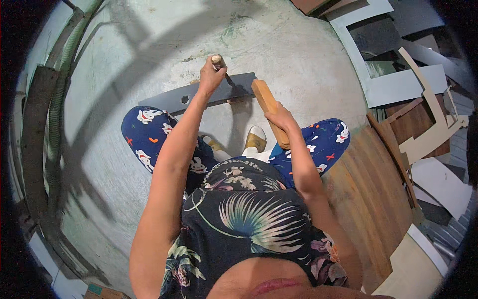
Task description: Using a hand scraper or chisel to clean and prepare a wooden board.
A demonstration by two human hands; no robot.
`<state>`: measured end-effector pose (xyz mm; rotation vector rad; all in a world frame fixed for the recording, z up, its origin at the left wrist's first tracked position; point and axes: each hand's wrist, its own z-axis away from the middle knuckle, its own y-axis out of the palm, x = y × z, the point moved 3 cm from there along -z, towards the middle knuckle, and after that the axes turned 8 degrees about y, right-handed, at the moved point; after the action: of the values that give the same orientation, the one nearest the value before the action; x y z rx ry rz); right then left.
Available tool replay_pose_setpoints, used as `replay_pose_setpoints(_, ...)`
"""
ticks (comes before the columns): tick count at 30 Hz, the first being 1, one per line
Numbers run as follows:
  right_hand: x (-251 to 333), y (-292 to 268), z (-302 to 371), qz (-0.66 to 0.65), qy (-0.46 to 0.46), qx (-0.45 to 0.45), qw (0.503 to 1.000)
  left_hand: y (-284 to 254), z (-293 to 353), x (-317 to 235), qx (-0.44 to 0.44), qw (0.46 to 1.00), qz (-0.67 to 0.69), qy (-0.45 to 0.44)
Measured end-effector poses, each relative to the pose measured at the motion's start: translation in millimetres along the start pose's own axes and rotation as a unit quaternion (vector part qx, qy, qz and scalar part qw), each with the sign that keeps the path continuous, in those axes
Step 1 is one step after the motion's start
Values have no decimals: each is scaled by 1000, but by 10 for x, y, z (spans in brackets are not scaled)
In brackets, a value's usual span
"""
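Watching from afar, I'm seeing legs in blue patterned trousers [149, 134] folding outward nearest me, with 2 feet [255, 139] resting on the floor [298, 55]. My right hand [281, 118] is holding a long wooden block [266, 97] — its grip is clamping around the lower half, and the far end is reaching the right end of a dark grey board [218, 93]; I'm not able to tell whether they are touching. The board is lying crosswise beyond the feet. 1 hole [184, 99] is showing in its left part, and I'm judging that one done. My left hand [211, 78] is clamping its grip on a chisel-like tool [217, 61], tip down near a dark patch [237, 91] — seemingly a 2nd spot, probably needing more work.
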<state>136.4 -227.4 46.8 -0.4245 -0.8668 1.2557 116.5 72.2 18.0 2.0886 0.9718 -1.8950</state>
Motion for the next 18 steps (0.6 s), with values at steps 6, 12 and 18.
replay_pose_setpoints(6,138,-96,146,-18,-20,7,1000,-59,115,-100,20,1000,-11,1)
replay_pose_setpoints(12,66,-115,85,-24,-3,5,1000,-125,191,-314,12,995,24,-96)
replay_pose_setpoints(18,10,-86,-18,-18,-8,8,1000,-224,197,-105,-129,987,-99,-16)
